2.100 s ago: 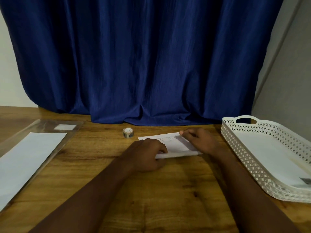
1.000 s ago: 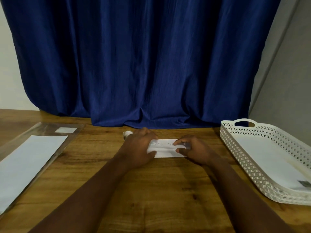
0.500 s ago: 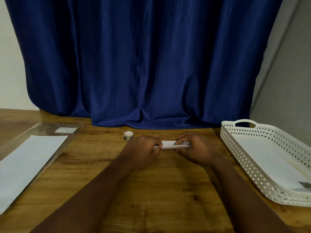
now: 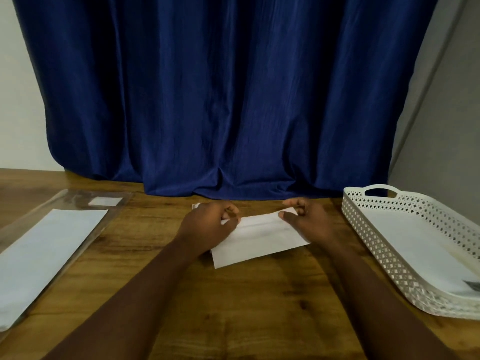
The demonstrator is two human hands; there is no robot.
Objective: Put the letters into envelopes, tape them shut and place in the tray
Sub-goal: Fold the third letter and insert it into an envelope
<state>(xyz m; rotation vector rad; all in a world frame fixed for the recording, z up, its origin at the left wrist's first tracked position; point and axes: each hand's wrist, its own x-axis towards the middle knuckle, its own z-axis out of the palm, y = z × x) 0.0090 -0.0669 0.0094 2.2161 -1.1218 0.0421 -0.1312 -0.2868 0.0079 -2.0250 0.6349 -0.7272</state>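
Note:
A folded white letter (image 4: 259, 240) is lifted slightly above the wooden table (image 4: 233, 307) at centre, its lower part hanging toward me. My left hand (image 4: 210, 224) pinches its top left corner and my right hand (image 4: 304, 219) pinches its top right corner. A small tape roll (image 4: 195, 205) peeks out behind my left hand, mostly hidden. Long white envelopes (image 4: 44, 255) lie in a clear plastic sleeve (image 4: 111, 203) at the left. The white perforated tray (image 4: 376, 245) stands at the right with a white envelope (image 4: 420, 255) lying in it.
A dark blue curtain (image 4: 220, 100) hangs along the table's far edge. A grey wall (image 4: 446, 113) rises behind the tray. Bare wood shows in front of the letter, between my forearms.
The letter was flat on the table and folded into a narrow strip between both hands. Now it is raised and opened out, hanging tilted from my fingers. The tape roll has become hidden by my left hand.

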